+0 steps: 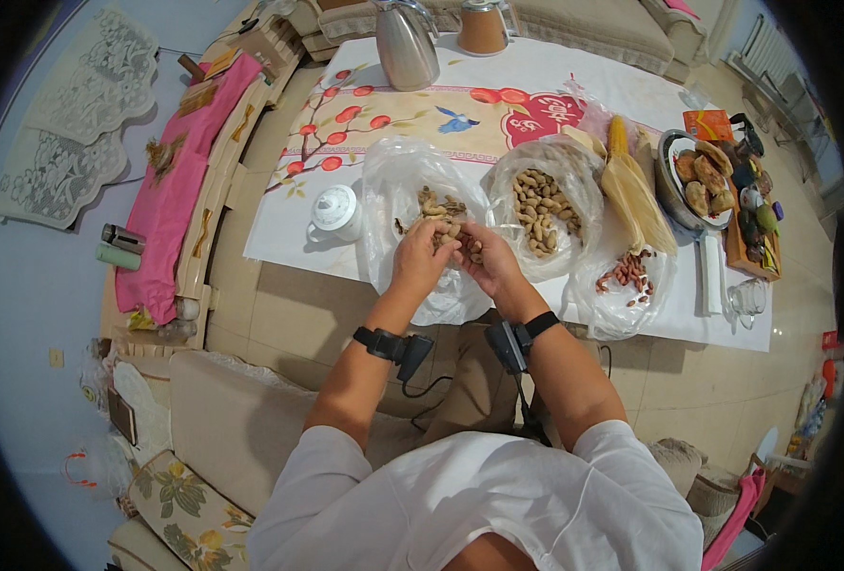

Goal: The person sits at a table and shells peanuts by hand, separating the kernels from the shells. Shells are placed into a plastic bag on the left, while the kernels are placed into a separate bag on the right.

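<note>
Both hands meet over a clear plastic bag that holds peanut shells. My left hand pinches a peanut between thumb and forefinger. Curled beside it, my right hand holds peanuts in its fingers, and its thumb and forefinger are close to the left one's. To the right stands an open plastic bag full of unshelled peanuts. Shelled reddish peanut kernels lie on another plastic bag near the table's front edge.
A lidded white cup stands left of the shells. Steel jug and brown kettle are at the back. Rightward are a corn cob with husk, a metal bowl under a plate of bread pieces, and a glass jar.
</note>
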Demonstrator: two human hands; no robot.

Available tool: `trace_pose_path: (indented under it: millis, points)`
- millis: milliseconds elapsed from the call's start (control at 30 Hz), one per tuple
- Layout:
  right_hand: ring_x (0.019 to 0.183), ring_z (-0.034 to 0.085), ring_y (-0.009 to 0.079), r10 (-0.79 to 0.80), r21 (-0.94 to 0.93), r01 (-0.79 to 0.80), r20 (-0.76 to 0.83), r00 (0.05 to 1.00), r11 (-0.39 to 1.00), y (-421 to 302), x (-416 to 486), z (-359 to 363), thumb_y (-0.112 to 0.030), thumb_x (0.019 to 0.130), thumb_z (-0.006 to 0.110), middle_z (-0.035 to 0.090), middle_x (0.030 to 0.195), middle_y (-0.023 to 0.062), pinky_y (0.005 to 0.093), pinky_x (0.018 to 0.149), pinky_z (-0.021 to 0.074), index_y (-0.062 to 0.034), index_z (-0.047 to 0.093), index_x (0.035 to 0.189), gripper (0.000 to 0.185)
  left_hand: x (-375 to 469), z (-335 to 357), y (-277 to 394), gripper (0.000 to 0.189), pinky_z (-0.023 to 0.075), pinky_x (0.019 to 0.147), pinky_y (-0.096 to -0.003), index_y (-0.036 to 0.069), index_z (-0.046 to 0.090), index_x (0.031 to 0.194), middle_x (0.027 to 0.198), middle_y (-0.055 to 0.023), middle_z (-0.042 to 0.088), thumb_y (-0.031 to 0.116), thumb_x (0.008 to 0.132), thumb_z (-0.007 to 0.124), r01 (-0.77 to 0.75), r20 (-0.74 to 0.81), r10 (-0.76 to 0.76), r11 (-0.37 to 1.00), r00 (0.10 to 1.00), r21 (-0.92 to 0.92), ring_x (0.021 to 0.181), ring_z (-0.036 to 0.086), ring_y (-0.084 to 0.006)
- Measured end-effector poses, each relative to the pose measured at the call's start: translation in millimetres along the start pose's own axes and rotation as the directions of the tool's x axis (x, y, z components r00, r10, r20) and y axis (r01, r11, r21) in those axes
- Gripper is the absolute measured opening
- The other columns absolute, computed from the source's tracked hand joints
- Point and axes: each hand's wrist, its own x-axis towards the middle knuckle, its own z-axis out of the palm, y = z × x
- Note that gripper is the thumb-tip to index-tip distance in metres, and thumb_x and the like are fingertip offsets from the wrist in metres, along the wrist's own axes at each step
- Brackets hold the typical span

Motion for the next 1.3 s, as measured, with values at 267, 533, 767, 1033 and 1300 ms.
trace_pose_path:
  millis: [267,533,767,1033,1300]
  points:
    - [0.068,0.054,0.0058,-0.094,-0.166,0.089,-0.025,0.995,0.982,5,4,1,-0.017,0.090,0.064,0.065,0.086,-0.0010,0.0208,0.058,0.0394,-0.0047,0.066,0.109,0.022,0,2,-14,0.024,0.0479,0.062,-0.0252,-0.001,0.064,0.105,0.089,-0.0064,0.066,0.009,0.084,0.069,0.266,0.124,-0.243,0.936,0.962,-0.230,0.067,0.060,-0.0122]
    - [0.064,0.048,0.0047,-0.195,-0.259,0.169,-0.081,0.977,0.951,10,5,6,-0.020,0.088,0.068,0.066,0.082,-0.0018,0.0205,0.057,0.0348,-0.0041,0.067,0.106,0.024,1,6,-20,0.020,0.0500,0.068,-0.0270,-0.001,0.067,0.102,0.089,-0.0097,0.068,0.011,0.086,0.064,0.044,-0.020,-0.046,0.997,0.999,-0.071,0.074,0.064,-0.0160]
    - [0.064,0.047,0.0022,-0.173,-0.281,0.173,0.024,0.985,0.944,11,-1,8,-0.020,0.088,0.067,0.065,0.083,-0.0029,0.0186,0.055,0.0343,-0.0044,0.068,0.102,0.021,-3,5,-9,0.018,0.0509,0.071,-0.0365,0.001,0.068,0.099,0.092,-0.0154,0.065,0.008,0.084,0.060,-0.032,-0.157,0.034,0.999,0.987,0.017,0.079,0.064,-0.0322]
    - [0.062,0.047,0.0032,-0.175,-0.142,0.168,-0.036,0.984,0.975,16,-2,20,-0.019,0.090,0.065,0.063,0.081,-0.0031,0.0178,0.054,0.0347,-0.0044,0.067,0.099,0.017,0,9,-17,0.016,0.0506,0.069,-0.0351,-0.001,0.069,0.095,0.086,-0.0146,0.065,0.007,0.083,0.062,-0.069,-0.216,0.067,0.998,0.974,-0.005,0.077,0.064,-0.0294]
    - [0.064,0.047,0.0044,-0.116,-0.066,0.114,-0.034,0.993,0.991,24,7,12,-0.022,0.094,0.060,0.062,0.081,-0.0032,0.0175,0.055,0.0363,-0.0062,0.066,0.099,0.017,4,18,-36,0.017,0.0488,0.066,-0.0287,-0.001,0.070,0.096,0.084,-0.0110,0.066,0.011,0.086,0.064,0.166,-0.174,-0.220,0.945,0.960,-0.281,0.073,0.062,-0.0175]
